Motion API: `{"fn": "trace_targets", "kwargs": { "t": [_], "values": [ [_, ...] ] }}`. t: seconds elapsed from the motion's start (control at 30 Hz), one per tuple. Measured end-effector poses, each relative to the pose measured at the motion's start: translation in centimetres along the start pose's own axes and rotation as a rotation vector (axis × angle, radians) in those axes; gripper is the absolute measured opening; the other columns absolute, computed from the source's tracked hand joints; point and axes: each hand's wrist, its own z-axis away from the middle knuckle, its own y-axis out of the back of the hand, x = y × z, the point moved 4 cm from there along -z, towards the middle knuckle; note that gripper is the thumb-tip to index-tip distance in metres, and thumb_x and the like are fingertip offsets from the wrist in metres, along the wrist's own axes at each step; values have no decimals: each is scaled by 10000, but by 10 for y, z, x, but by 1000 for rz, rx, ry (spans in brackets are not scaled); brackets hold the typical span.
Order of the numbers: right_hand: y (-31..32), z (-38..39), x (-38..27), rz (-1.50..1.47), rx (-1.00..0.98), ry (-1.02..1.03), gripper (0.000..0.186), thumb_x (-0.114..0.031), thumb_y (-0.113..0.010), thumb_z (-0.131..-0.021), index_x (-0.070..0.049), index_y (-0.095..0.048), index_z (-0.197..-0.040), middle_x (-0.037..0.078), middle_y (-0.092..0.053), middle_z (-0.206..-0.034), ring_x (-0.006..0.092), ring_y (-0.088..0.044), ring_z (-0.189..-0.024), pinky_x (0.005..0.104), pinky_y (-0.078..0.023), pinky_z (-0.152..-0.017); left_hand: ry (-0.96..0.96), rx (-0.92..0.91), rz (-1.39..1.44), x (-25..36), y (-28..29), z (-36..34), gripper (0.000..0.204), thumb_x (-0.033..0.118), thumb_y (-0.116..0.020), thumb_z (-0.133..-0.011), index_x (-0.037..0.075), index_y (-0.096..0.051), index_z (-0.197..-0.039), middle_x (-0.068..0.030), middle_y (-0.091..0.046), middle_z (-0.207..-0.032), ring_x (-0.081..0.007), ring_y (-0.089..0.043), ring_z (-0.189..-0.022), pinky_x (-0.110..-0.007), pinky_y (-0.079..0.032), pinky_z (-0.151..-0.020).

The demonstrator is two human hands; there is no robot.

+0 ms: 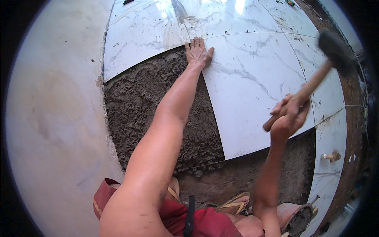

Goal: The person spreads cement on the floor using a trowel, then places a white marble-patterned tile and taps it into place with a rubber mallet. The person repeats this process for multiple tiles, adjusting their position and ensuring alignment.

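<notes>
Ideally, with the left grip (pixel 199 53) spread flat and empty at upper centre, the black-headed mallet (pixel 318 77), clasped by the right grip (pixel 290 115) at right, should be tapped squarely on the central marble-veined tile (pixel 252 98).

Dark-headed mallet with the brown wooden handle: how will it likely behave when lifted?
The dark-headed, wooden-handled mallet is probably top-heavy: its bulky head sits well beyond the grip of the right hand. The straight brown handle looks like wood, so it should stay stiff. Being slim and seemingly rounded, it may twist in a loose grip.
</notes>
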Motion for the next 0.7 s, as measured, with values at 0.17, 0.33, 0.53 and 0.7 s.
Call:
{"fn": "trace_targets", "kwargs": {
  "t": [0.17,0.33,0.53,0.7],
  "values": [
    [-15,-17,20,-70,167,75,425,-340,-439,-999,-33,-329,-1273,35,-480,-759,100,-465,-522,248,-465,-475,-12,9,-68,-12,6,2,758,544,-283,-943,35,-173,-1493,-140,-189,-1556,-295,-159,-1442,-466,-36,-1176],
    [-31,29,103,8,-324,-832,419,-425,-388,-1008,-23,-461,-1103,-25,-451,-676,49,-432,-460,203,-392,-393,6,-40,-73,-2,9,6,745,524,-256,-952,28,-146,-1497,-132,-152,-1567,-279,-112,-1454,-467,20,-1172],
    [-60,0,-14,11,-194,-109,349,-232,-506,-985,8,-376,-1202,11,-474,-696,56,-471,-494,227,-420,-410,51,-38,-152,-17,12,10,749,529,-224,-953,22,-136,-1497,-133,-141,-1569,-273,-101,-1456,-497,77,-1158],
    [-32,15,85,315,-210,-470,314,-279,-460,-986,-1,-434,-1127,18,-482,-688,81,-463,-471,249,-404,-400,54,-35,-137,-1,13,8,734,517,-219,-958,26,-135,-1498,-126,-134,-1572,-267,-91,-1458,-520,108,-1145]
  ]
}}
